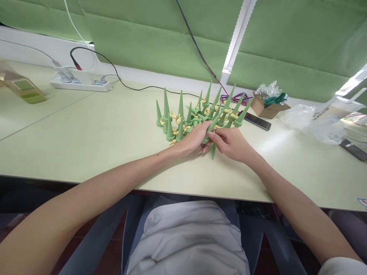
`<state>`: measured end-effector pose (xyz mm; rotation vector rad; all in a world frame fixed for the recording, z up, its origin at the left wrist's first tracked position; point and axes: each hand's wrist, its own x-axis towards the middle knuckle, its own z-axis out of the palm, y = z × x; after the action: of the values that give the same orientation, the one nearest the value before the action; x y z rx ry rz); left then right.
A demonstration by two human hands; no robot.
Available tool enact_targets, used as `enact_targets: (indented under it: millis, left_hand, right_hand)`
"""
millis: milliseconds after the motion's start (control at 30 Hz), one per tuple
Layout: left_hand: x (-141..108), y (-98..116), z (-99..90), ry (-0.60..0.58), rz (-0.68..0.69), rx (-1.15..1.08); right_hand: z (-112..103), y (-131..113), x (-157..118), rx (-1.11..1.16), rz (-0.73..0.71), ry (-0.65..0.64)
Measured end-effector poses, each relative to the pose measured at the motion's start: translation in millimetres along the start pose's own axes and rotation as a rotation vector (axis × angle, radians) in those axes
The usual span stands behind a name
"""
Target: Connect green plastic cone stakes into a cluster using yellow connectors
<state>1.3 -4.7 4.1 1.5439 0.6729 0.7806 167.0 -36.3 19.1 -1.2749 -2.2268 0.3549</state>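
Several green cone-shaped pieces (165,107) with small yellow fittings stand close together on the pale table (114,137). At the near right edge of this cluster, my left hand (197,137) is closed around the base of one green cone (212,128). My right hand (231,143) touches the same cone from the right, its thumb and fingers pinched together near the base. Whatever else lies between my right fingers is too small to make out. Below the hands a green tip points down toward the table's front edge.
A power strip (82,84) with cables lies at the back left, near a green-and-tan box (24,89). Behind the cones is a coiled red-and-blue wire (242,98). To the right are a phone (256,121), a small cardboard box (268,108), plastic bags and a cup (336,109).
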Motion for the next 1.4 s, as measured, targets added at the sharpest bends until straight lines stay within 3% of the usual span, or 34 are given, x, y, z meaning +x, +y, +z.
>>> enact_targets:
  millis: [133, 233, 367, 733, 1033, 1400]
  left_hand:
    - [1, 4, 2.9, 0.094, 0.074, -0.040]
    - [2, 9, 4.7, 0.122, 0.033, -0.143]
    - [1, 13, 5.7, 0.111, -0.029, -0.212]
    - [2, 6, 0.7, 0.053, 0.064, -0.083]
    - [1, 9, 7.3, 0.012, -0.043, -0.175]
    - [3, 4, 8.5, 0.079, -0.070, -0.239]
  right_hand:
    - [0, -2, -1, 0.067, -0.011, 0.038]
    - [1, -3, -1, 0.157, -0.017, 0.048]
    - [5, -2, -2, 0.257, -0.010, 0.068]
    - [13, -1, 0, 0.209, 0.029, 0.186]
    - [9, 2, 0, 0.214, 0.041, 0.271]
    - [7, 2, 1, 0.248, 0.053, 0.259]
